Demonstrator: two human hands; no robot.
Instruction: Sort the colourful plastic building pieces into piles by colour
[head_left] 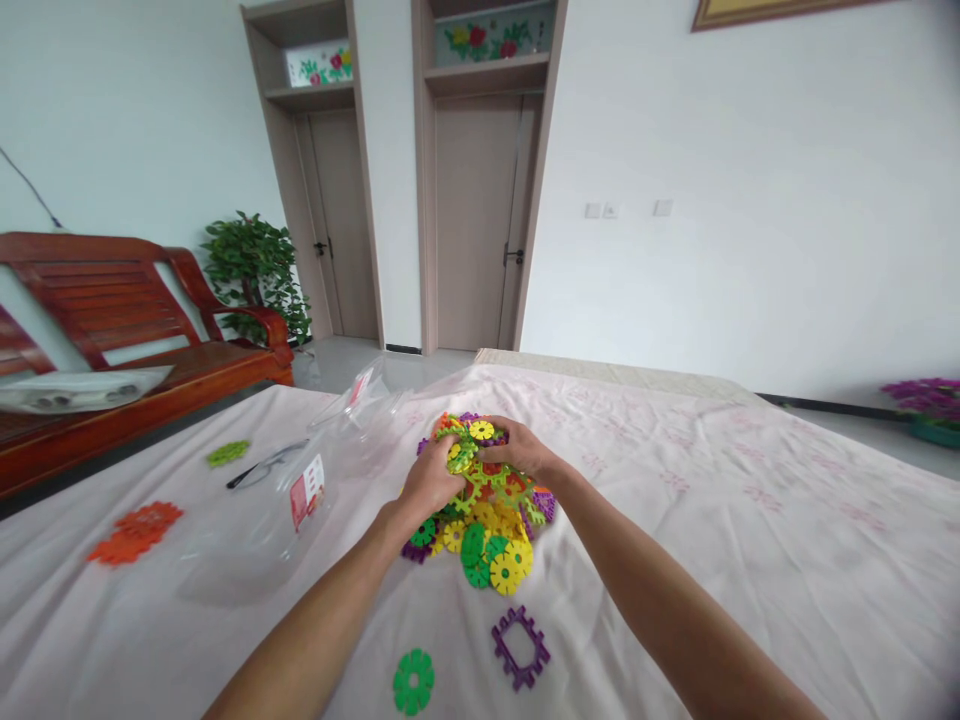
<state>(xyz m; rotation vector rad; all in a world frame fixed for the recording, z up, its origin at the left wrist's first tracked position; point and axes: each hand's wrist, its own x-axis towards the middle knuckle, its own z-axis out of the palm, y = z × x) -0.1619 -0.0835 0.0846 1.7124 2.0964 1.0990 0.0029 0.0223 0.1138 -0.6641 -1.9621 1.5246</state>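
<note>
A heap of plastic interlocking building pieces (487, 522) in yellow, green, orange and purple lies on the cloth in front of me. My left hand (436, 476) reaches into its upper left side, fingers curled round some yellow-green pieces (463, 456). From the other side, my right hand (523, 450) is bent round pieces at the top, close to a yellow disc (481, 430); its fingertips are partly hidden. Nearer to me lie a purple notched frame (520, 648) and a green notched disc (413, 682), both apart from the heap.
Left of the heap lies a clear plastic container (262, 520) with a red-and-white label, a pair of glasses (266, 465) by it. Orange pieces (136, 533) and a lime-green piece (228, 453) are farther left. A wooden bench (142, 310) stands beyond the cloth-covered surface (735, 560).
</note>
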